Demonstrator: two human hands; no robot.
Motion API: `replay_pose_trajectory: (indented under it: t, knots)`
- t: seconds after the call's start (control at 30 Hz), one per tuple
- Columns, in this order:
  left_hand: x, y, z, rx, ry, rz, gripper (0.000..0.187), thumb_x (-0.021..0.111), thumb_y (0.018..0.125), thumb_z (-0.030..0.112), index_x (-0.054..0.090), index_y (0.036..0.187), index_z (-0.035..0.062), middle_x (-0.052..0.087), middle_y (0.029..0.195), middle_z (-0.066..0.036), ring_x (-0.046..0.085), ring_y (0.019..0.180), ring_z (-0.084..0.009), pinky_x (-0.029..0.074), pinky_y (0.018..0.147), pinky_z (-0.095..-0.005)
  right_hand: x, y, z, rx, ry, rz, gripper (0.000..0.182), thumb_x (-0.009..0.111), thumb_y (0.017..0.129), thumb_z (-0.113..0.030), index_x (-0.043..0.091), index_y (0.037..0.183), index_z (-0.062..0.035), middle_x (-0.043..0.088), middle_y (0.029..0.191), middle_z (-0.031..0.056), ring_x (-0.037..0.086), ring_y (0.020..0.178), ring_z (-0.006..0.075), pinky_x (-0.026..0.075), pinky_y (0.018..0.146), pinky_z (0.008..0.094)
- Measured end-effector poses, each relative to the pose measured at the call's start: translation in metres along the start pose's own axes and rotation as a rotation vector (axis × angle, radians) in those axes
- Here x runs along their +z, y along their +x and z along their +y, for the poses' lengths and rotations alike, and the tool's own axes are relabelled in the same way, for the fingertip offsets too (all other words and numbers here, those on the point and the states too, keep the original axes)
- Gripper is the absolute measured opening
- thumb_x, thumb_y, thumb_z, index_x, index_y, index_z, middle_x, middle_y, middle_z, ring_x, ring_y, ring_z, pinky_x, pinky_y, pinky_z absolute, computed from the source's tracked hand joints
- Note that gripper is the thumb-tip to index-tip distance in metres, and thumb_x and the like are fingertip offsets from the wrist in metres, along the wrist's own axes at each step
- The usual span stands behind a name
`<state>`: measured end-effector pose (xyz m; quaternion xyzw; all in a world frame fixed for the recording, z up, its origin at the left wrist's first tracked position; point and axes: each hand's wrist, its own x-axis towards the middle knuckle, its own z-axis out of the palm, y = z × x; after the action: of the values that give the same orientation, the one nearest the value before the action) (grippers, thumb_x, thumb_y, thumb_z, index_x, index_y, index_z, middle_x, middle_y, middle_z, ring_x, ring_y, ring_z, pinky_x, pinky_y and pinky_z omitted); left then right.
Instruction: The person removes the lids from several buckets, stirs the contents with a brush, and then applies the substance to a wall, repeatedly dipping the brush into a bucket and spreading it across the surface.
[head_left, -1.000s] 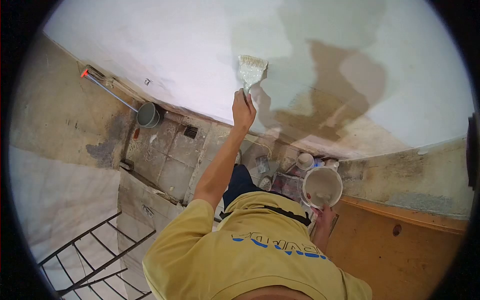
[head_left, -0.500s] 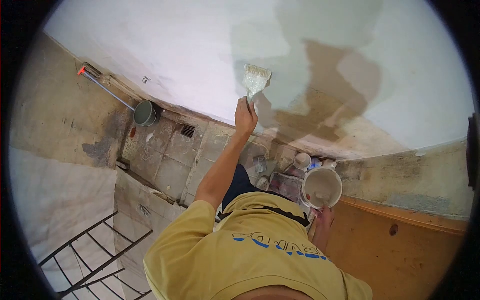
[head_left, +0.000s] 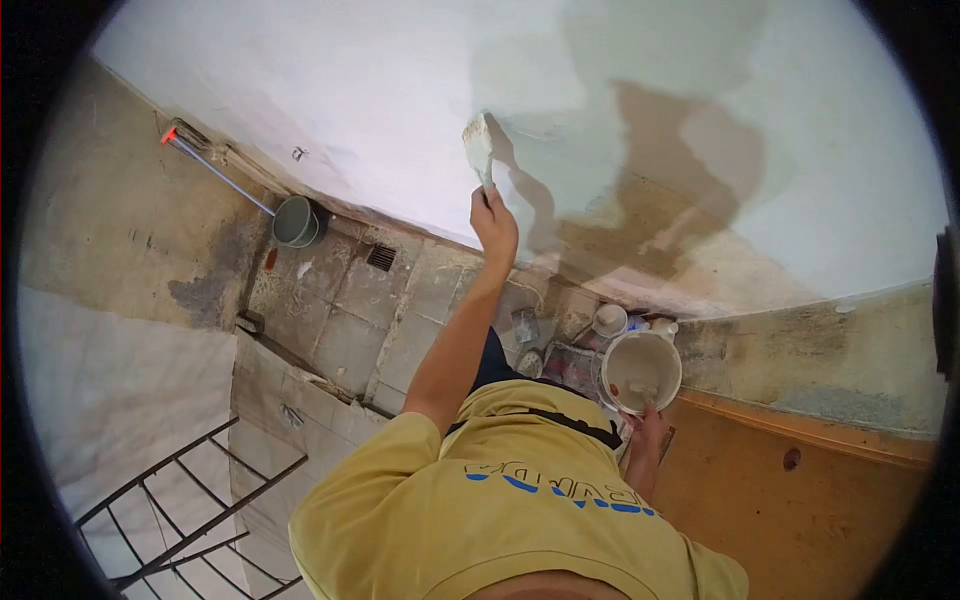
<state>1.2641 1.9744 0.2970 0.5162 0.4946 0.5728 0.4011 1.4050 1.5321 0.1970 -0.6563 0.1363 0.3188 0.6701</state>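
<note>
In my left hand [head_left: 495, 222], stretched out toward the white wall [head_left: 350, 90], is the handle of a wide brush [head_left: 479, 148]. The brush is tilted, with its pale-coated bristles up at the wall; whether they touch it is hard to tell. My right hand [head_left: 650, 428] is closed on the near rim of a white bucket [head_left: 641, 372], held low at my right side. Pale material and a small reddish spot show inside the bucket.
A dark bucket [head_left: 295, 222] with a blue-handled tool [head_left: 225, 178] stands in the far left corner near a floor drain [head_left: 381, 257]. A metal rack [head_left: 190, 500] is at lower left. Small containers [head_left: 610, 320] sit beyond the white bucket, and an orange-brown surface [head_left: 790, 510] lies right.
My left hand has turned, and the brush head has swung left and slightly up along the wall, now seen more edge-on. My right hand still holds the bucket.
</note>
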Motion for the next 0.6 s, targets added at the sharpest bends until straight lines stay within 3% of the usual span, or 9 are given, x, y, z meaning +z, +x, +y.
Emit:
replay_pose_trajectory:
  t: [0.03,0.07,0.17,0.33,0.6]
  knots:
    - [0.008,0.003,-0.001,-0.042,-0.079,0.044,0.032,0.045,0.098,0.019,0.057,0.102,-0.0102,0.059,0.077,-0.018,0.052,0.068,-0.0251,0.043,0.066,-0.0392,0.002,-0.001,-0.002,0.025,-0.015,-0.002,0.042,0.05,0.094,-0.008,0.042,0.133,0.0057,0.055,0.122,0.0251,0.066,0.096,0.0375,0.062,0.073,0.051]
    - [0.016,0.006,-0.001,0.014,-0.077,0.092,0.03,0.045,0.099,0.02,0.057,0.098,-0.0065,0.05,0.067,-0.004,0.046,0.052,-0.0114,0.038,0.048,-0.0293,0.004,-0.003,-0.004,0.05,-0.032,-0.005,0.042,0.051,0.094,-0.008,0.042,0.133,0.0046,0.055,0.123,0.0245,0.066,0.097,0.0376,0.062,0.074,0.0508]
    - [0.035,0.002,0.007,-0.023,-0.071,0.127,0.031,0.044,0.099,0.021,0.057,0.098,-0.0066,0.05,0.068,-0.005,0.047,0.053,-0.012,0.038,0.049,-0.0295,0.004,-0.003,-0.003,0.065,0.013,-0.05,0.043,0.051,0.094,-0.008,0.042,0.134,0.0034,0.056,0.123,0.0235,0.065,0.098,0.038,0.062,0.072,0.0503]
    - [0.055,-0.028,0.047,-0.037,-0.052,0.085,0.033,0.045,0.098,0.022,0.057,0.091,-0.0087,0.056,0.073,-0.016,0.051,0.07,-0.0252,0.042,0.067,-0.0395,0.003,0.004,0.002,0.062,0.07,-0.068,0.044,0.053,0.093,-0.008,0.041,0.133,0.0031,0.056,0.121,0.0235,0.066,0.096,0.0373,0.063,0.071,0.0489]
    - [0.077,-0.076,0.058,-0.013,-0.081,-0.03,0.032,0.046,0.099,0.021,0.056,0.09,-0.008,0.055,0.072,-0.016,0.052,0.067,-0.025,0.042,0.065,-0.0393,-0.009,0.004,0.005,0.045,0.075,-0.053,0.047,0.054,0.092,-0.007,0.038,0.135,0.0029,0.055,0.121,0.025,0.069,0.087,0.0354,0.064,0.067,0.0462]
